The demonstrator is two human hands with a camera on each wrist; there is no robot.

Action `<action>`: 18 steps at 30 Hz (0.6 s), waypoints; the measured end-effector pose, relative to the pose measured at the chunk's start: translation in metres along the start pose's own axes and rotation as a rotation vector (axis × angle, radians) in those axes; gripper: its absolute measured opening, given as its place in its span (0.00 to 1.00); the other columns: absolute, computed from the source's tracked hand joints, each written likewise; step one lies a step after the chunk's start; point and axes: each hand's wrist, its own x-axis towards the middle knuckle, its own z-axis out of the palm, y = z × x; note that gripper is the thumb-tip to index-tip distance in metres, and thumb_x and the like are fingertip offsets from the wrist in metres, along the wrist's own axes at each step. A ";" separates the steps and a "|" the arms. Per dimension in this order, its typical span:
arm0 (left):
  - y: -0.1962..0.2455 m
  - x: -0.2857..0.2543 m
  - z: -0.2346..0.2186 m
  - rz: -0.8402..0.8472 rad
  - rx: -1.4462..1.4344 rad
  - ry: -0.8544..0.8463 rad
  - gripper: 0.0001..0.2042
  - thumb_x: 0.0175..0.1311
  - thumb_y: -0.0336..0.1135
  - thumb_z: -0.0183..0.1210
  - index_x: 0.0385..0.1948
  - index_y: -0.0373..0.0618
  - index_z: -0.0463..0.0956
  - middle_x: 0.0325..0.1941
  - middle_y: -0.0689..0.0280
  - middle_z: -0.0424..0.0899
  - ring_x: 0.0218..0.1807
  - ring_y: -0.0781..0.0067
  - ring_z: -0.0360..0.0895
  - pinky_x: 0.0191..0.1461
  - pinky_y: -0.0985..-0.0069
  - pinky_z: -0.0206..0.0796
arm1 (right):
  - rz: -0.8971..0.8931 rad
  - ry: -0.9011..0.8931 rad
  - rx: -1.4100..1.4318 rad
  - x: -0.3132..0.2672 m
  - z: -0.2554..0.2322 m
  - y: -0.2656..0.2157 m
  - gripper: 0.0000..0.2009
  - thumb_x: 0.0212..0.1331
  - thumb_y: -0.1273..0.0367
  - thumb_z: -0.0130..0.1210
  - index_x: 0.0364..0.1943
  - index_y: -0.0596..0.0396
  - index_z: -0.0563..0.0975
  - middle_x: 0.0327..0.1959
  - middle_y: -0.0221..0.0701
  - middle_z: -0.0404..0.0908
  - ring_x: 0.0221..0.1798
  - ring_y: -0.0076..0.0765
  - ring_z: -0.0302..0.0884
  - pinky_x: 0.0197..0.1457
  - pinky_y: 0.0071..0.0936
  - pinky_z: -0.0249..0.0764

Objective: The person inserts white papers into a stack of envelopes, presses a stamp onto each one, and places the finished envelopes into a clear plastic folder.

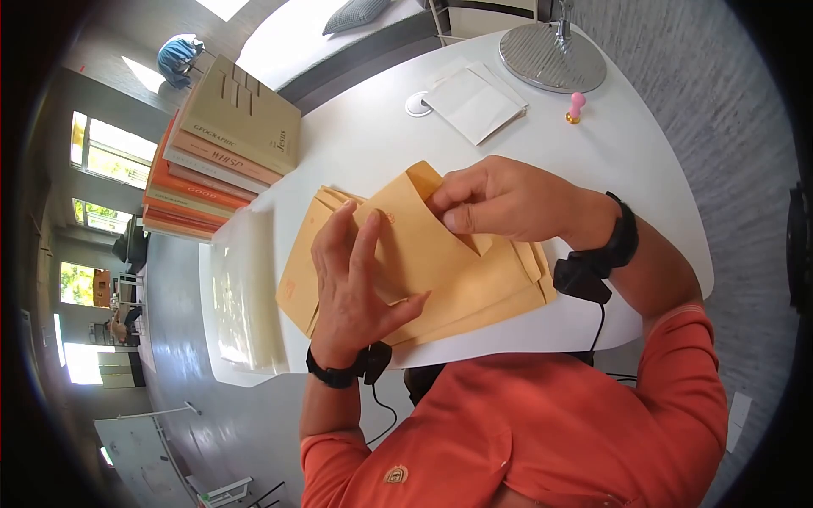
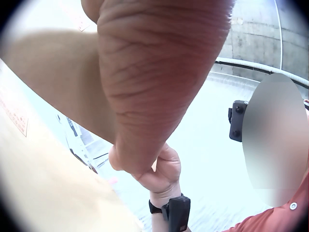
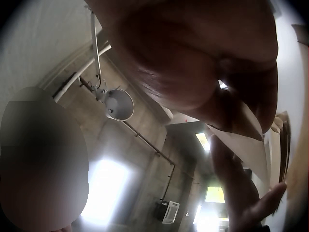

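Observation:
A yellow-brown envelope (image 1: 423, 245) lies on top of a stack of similar envelopes (image 1: 296, 292). At its open upper end the right hand (image 1: 508, 203) pinches the edge, thumb outside and fingertips partly hidden behind the paper. The left hand (image 1: 347, 288) rests over the envelope's left part, fingers spread and nearly straight, thumb pointing right. Seen from the left wrist, the left palm (image 2: 159, 72) fills the top, with the right hand (image 2: 161, 169) beyond it. From the right wrist, the right hand (image 3: 203, 63) touches the envelope paper (image 3: 246, 150), and the left hand (image 3: 241, 193) is below.
Books (image 1: 246, 110) stand in a row at the left, beside a clear plastic sheet (image 1: 246, 296). White papers (image 1: 474, 106) lie at the back of the white table (image 1: 364, 127). A pink-handled stamp (image 1: 577, 107) stands near the round metal lamp base (image 1: 550, 63).

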 end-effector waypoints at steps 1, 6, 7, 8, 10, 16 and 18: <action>0.001 0.000 0.000 0.004 -0.002 0.010 0.52 0.37 0.43 0.79 0.71 0.48 0.61 0.74 0.48 0.57 0.69 0.43 0.61 0.70 0.49 0.55 | 0.001 0.000 0.000 -0.001 -0.001 -0.003 0.17 0.66 0.66 0.61 0.52 0.66 0.80 0.41 0.28 0.82 0.42 0.22 0.77 0.48 0.21 0.73; 0.004 0.004 -0.001 0.020 0.008 -0.019 0.52 0.36 0.42 0.79 0.71 0.49 0.62 0.74 0.48 0.57 0.69 0.42 0.61 0.69 0.48 0.54 | 0.019 -0.102 -0.013 -0.001 -0.005 -0.006 0.17 0.64 0.66 0.61 0.51 0.67 0.81 0.32 0.27 0.82 0.38 0.20 0.76 0.42 0.21 0.72; 0.005 0.004 -0.001 0.017 0.044 -0.042 0.51 0.35 0.41 0.79 0.71 0.49 0.62 0.74 0.48 0.57 0.69 0.42 0.61 0.70 0.48 0.54 | 0.019 -0.101 -0.012 -0.001 -0.005 -0.004 0.17 0.64 0.66 0.61 0.51 0.67 0.81 0.32 0.27 0.82 0.38 0.20 0.76 0.42 0.21 0.72; 0.005 0.005 -0.001 0.018 0.043 -0.043 0.51 0.35 0.41 0.79 0.71 0.49 0.62 0.74 0.48 0.57 0.69 0.42 0.61 0.70 0.48 0.54 | 0.049 -0.091 -0.043 0.000 -0.004 -0.003 0.16 0.63 0.68 0.59 0.50 0.67 0.81 0.34 0.27 0.82 0.37 0.20 0.76 0.42 0.21 0.72; 0.006 0.005 0.000 0.031 0.065 -0.061 0.51 0.35 0.40 0.79 0.71 0.49 0.63 0.74 0.48 0.57 0.69 0.41 0.61 0.70 0.48 0.54 | 0.079 -0.078 -0.071 0.001 -0.002 0.000 0.16 0.62 0.69 0.58 0.49 0.67 0.81 0.35 0.26 0.82 0.37 0.21 0.76 0.42 0.21 0.72; -0.001 0.001 -0.011 -0.010 0.091 -0.062 0.52 0.34 0.39 0.80 0.71 0.49 0.62 0.74 0.48 0.57 0.69 0.40 0.61 0.69 0.47 0.56 | 0.012 0.060 -0.189 0.001 -0.002 -0.002 0.15 0.59 0.72 0.54 0.47 0.66 0.81 0.38 0.28 0.81 0.42 0.19 0.74 0.48 0.18 0.69; -0.012 -0.005 -0.016 -0.031 0.105 -0.050 0.52 0.34 0.40 0.80 0.71 0.49 0.62 0.74 0.47 0.58 0.69 0.40 0.61 0.69 0.47 0.57 | -0.057 0.085 0.181 0.002 -0.010 -0.005 0.15 0.60 0.70 0.52 0.48 0.64 0.81 0.41 0.28 0.81 0.43 0.21 0.74 0.50 0.19 0.69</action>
